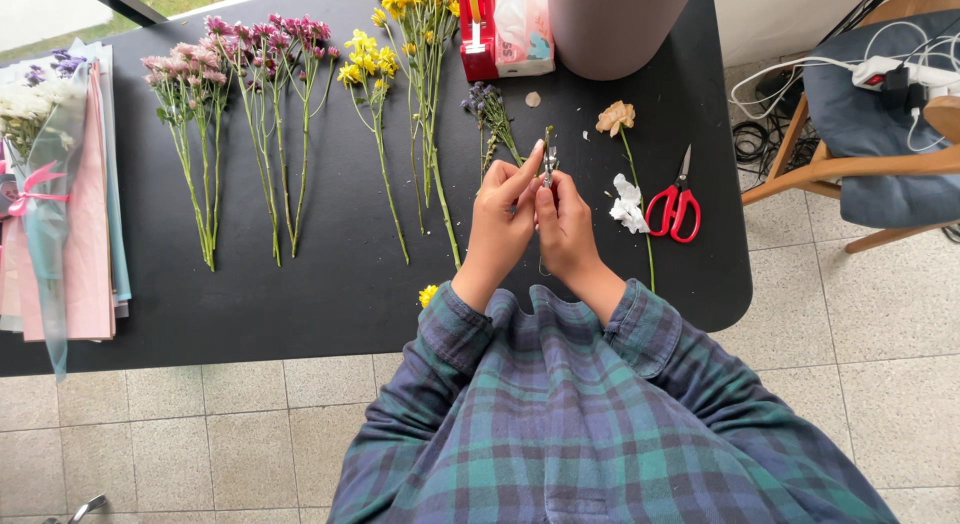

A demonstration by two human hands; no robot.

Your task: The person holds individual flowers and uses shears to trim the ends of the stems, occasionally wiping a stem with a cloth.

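Observation:
My left hand (pixel 500 219) and my right hand (pixel 565 224) meet over the black table (pixel 330 284), both pinching one thin green flower stem (pixel 549 152) that stands up between the fingertips. Its lower end hangs below my hands. A small bunch of purple flowers (pixel 487 109) lies just beyond my left hand. To the right of my right hand lie a peach flower (pixel 616 117) on a long stem, a white flower (pixel 628 206) and red-handled scissors (pixel 676 206).
Pink flowers (pixel 190 74), magenta flowers (pixel 275 44) and yellow flowers (pixel 400 44) lie in rows at the left. Wrapping paper with a wrapped bouquet (pixel 55 184) covers the table's left end. A red tape dispenser (pixel 478 29), tissue pack (pixel 525 29), grey vase (pixel 610 24); a wooden chair (pixel 860 134) with cables.

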